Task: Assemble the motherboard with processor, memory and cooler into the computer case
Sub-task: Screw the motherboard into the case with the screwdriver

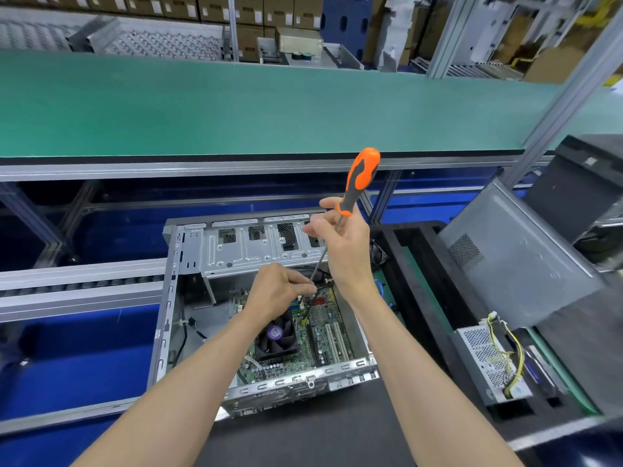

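The motherboard (313,335) lies flat inside the case (188,298). Above it the screwdriver (340,214) slants from 1 o'clock down to 7. The left hand (279,291) pinches its tip at the board; the right hand (340,244) grips the shaft just below the handle.

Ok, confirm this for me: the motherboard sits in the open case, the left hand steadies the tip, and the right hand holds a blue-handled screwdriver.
Not quite. The head view shows the screwdriver in the right hand has an orange and grey handle, not blue. The rest stands: motherboard in the open case, left hand at the tip.
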